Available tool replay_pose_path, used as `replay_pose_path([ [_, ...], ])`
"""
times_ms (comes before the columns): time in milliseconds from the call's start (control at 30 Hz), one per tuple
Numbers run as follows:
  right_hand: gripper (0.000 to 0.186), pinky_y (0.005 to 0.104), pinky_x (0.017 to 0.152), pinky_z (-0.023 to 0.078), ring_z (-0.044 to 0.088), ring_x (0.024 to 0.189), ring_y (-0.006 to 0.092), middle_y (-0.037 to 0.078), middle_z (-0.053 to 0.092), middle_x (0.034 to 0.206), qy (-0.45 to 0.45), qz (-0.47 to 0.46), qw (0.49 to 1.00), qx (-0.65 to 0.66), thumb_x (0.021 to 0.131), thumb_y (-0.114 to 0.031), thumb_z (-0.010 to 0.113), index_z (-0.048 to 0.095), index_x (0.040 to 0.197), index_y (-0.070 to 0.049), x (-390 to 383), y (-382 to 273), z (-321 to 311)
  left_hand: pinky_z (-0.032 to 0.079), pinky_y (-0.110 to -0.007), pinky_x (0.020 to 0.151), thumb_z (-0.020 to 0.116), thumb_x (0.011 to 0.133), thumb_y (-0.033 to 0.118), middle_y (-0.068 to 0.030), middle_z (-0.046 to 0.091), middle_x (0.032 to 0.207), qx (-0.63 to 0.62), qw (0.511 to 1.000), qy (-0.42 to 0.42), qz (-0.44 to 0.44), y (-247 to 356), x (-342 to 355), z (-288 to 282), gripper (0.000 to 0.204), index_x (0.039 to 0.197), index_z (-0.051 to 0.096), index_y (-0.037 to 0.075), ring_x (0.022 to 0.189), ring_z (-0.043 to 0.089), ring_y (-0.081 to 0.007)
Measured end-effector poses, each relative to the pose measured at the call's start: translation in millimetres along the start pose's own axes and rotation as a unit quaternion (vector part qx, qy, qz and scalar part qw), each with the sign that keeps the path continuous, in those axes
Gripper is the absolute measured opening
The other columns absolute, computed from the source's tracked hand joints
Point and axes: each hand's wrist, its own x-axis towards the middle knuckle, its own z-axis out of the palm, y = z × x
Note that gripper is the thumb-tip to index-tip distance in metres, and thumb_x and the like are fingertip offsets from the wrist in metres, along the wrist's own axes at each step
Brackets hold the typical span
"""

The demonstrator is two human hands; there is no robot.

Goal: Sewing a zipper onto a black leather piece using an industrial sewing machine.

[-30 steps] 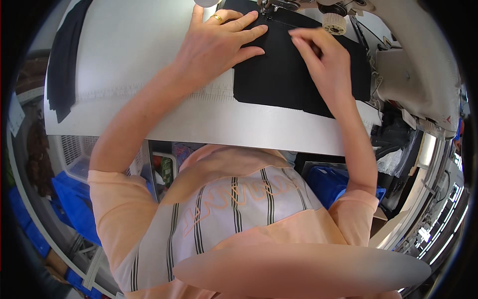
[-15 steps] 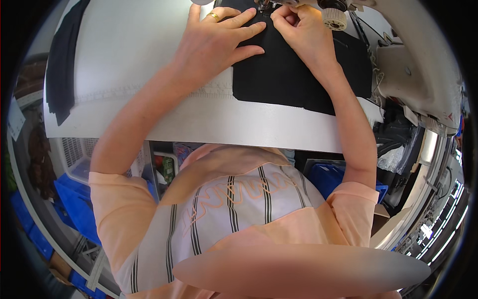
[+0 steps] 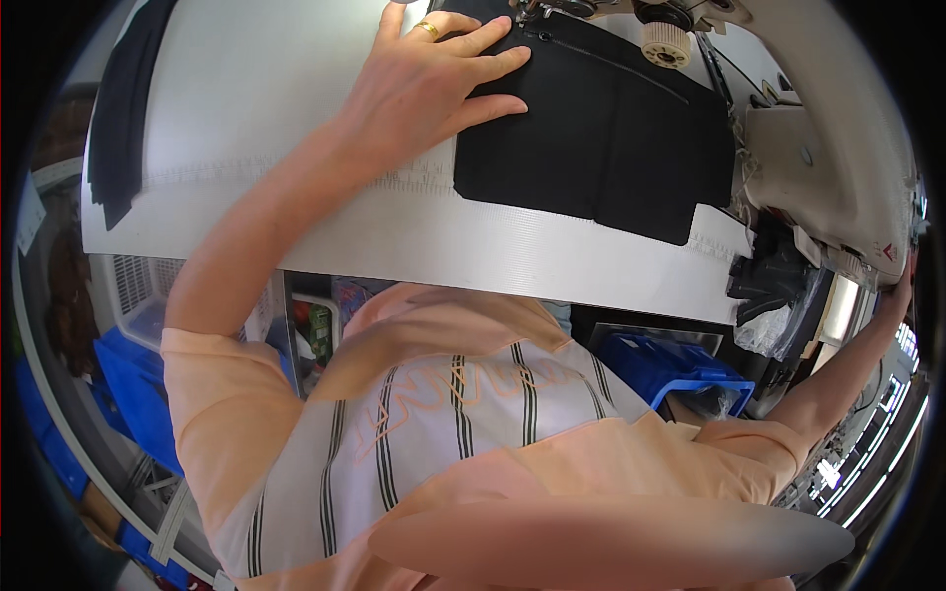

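My left hand (image 3: pixel 434 79), wearing a gold ring, lies spread on a black fabric panel (image 3: pixel 552 138), its fingertips close to the presser foot (image 3: pixel 525 12) of a sewing machine (image 3: pixel 828 148). A zipper (image 3: pixel 621 64) with its pull near the foot runs slantwise across the panel, and a fold or seam line goes down the middle. My right arm reaches out to the far right, where my right hand (image 3: pixel 895 298) is at the end of the machine's body. Its fingers are mostly hidden behind the machine.
A stack of black fabric pieces (image 3: pixel 128 108) lies at the left of the white worktop (image 3: pixel 394 231), which has ruler markings. Blue bins (image 3: pixel 680 369) and a white basket (image 3: pixel 148 286) sit below the table edge. A ridged round knob (image 3: pixel 666 45) hangs over the panel.
My right hand has left the fabric by the presser foot and swung out to the machine's far right end, uncovering the zipper. My left hand stays nearly in place.
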Motion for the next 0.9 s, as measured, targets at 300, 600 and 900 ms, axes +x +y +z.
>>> replay_pose_path([
  [300, 0.06, 0.0501, 0.111, 0.036, 0.044, 0.133, 0.0333, 0.019, 0.048, 0.142, 0.035, 0.248, 0.879, 0.406, 0.103, -0.044, 0.034, 0.044, 0.14, 0.002, -97.5, 55.8, 28.1, 0.036, -0.053, 0.098, 0.072, 0.082, 0.039, -0.0055, 0.062, 0.129, -0.022, 1.0, 0.013, 0.016, 0.5, 4.1, -6.4, 0.043, 0.118, 0.069, 0.016, 0.112, 0.059, -0.0217],
  [600, 0.071, 0.0514, 0.109, 0.039, 0.046, 0.131, 0.037, 0.021, 0.052, 0.137, 0.095, 0.196, 0.904, 0.368, 0.099, -0.05, 0.048, 0.043, 0.138, 0.009, -65.5, 91.6, 29.5, 0.044, -0.041, 0.091, 0.073, 0.081, 0.037, -0.011, 0.062, 0.128, -0.086, 0.996, -0.023, 0.006, 1.9, 6.7, -14.7, 0.045, 0.117, 0.068, 0.01, 0.109, 0.058, -0.0235],
  [900, 0.052, 0.0517, 0.107, 0.042, 0.046, 0.132, 0.0338, 0.018, 0.047, 0.143, -0.117, 0.323, 0.91, 0.232, 0.102, -0.039, 0.046, 0.048, 0.138, -0.001, 38.2, 150.6, -14.1, 0.043, -0.042, 0.092, 0.072, 0.082, 0.038, -0.0108, 0.062, 0.128, -0.079, 0.996, -0.035, 0.007, 0.1, 6.1, -15.3, 0.045, 0.118, 0.068, 0.011, 0.111, 0.057, -0.0224],
])
